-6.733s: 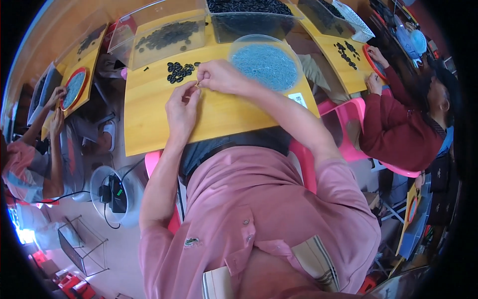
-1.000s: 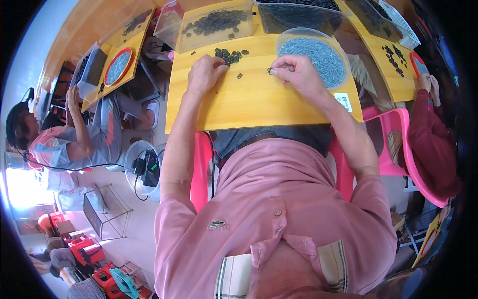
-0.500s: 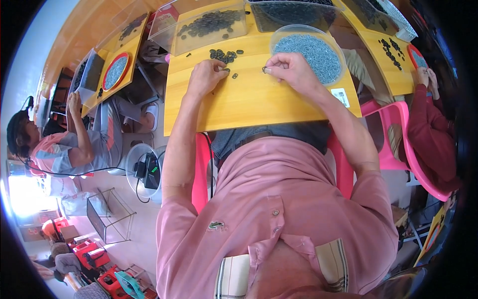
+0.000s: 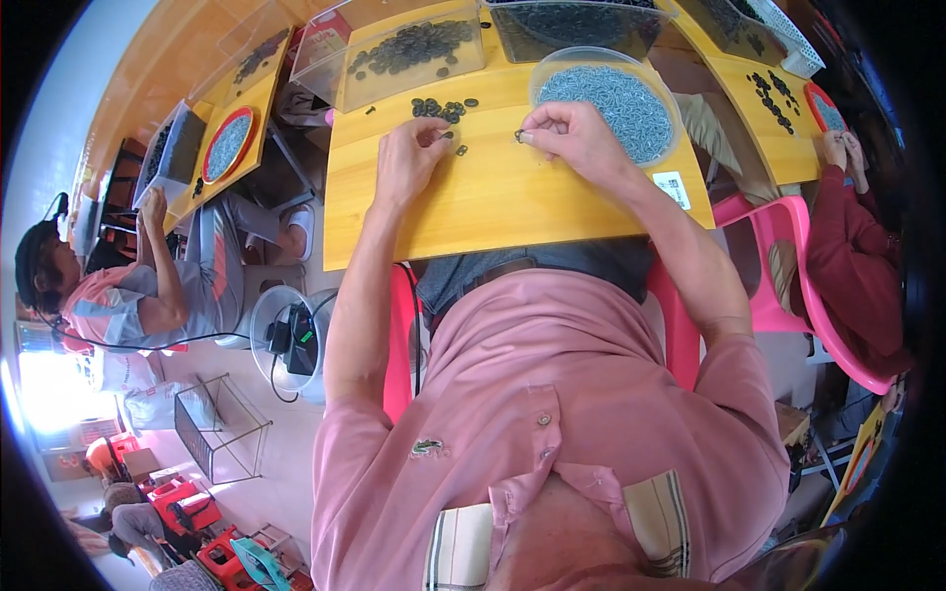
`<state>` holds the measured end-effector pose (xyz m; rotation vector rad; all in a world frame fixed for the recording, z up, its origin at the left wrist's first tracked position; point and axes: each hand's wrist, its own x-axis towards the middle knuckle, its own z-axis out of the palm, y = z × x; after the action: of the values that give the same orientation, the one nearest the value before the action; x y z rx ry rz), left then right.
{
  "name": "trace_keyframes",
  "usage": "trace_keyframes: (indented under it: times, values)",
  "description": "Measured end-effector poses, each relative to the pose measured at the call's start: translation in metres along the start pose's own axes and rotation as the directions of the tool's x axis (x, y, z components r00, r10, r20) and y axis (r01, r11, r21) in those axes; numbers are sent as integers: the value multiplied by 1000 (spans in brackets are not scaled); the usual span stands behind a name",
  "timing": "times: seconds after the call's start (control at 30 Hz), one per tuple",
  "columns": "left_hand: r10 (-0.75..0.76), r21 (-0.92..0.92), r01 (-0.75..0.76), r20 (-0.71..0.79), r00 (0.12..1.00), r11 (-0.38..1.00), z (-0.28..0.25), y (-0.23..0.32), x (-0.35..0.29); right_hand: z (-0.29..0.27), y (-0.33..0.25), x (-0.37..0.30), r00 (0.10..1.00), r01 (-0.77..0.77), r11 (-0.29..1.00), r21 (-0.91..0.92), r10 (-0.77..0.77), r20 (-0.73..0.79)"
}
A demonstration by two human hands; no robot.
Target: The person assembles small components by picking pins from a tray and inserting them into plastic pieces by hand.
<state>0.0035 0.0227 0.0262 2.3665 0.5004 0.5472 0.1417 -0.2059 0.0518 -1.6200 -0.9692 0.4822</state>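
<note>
My left hand [image 4: 410, 163] is over the yellow table, thumb and fingertips pinched on a small black piece [image 4: 448, 135]. Beside those fingertips, another small dark piece [image 4: 461, 151] lies on the tabletop. Just beyond the hand sits a loose cluster of black round pieces [image 4: 439, 109]. Across from it, my right hand [image 4: 572, 140] pinches a small dark part [image 4: 519, 136], too small to make out its exact kind. A round, clear tub [image 4: 674, 133] full of bluish-silver screws [image 4: 616, 108] stands right behind my right hand.
At the table's [image 4: 473, 212] far edge are a clear bin [image 4: 325, 84] of black pieces and a second dark-filled bin [image 4: 576, 37]. Co-workers sit at tables on both sides. A pink chair [image 4: 759, 286] stands at right, a clear bucket [image 4: 258, 330] at left.
My right hand has shifted slightly left and away from me, still pinching its dark part. My left hand has turned a little, with its fingers still closed on the black piece.
</note>
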Motion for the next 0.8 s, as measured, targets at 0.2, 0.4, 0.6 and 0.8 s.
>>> trace_keyframes:
  times: [0.2,0.4,0.6,0.8]
  values:
    - [44,-364,-40,4,999,931,10,32,-30,7,-2,-4,1000,4,994,111,-6,19]
    - [-155,-888,253,208,966,383,25,50,-44,12,-6,-7,999,-22,981,191,14,40]
    - [-173,-926,367,349,921,86,41,40,-51,8,-11,-7,995,-78,995,60,74,70]
    - [-176,-930,361,345,922,64,44,38,-55,10,-12,-8,994,-98,995,27,97,48]
